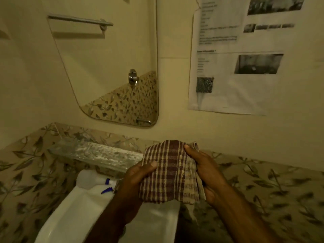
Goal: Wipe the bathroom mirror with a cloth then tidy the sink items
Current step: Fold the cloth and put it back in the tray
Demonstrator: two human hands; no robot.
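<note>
A brown and cream checked cloth [168,172] is bunched up between both my hands, above the white sink [75,213]. My left hand [138,178] grips its left edge with the thumb on top. Holding the right side, my right hand [205,171] presses its thumb into the fabric near the top. The mirror [105,58] hangs on the wall up and to the left, well apart from the cloth. It reflects a towel bar, a wall tap and patterned tiles. A white spray bottle [91,180] with a blue nozzle lies on the sink's back rim, left of my left hand.
A clear glass shelf [94,153] runs along the wall under the mirror, above the sink. Leaf-patterned tiles [263,190] cover the lower wall. A printed paper sheet [242,55] hangs on the wall to the right of the mirror.
</note>
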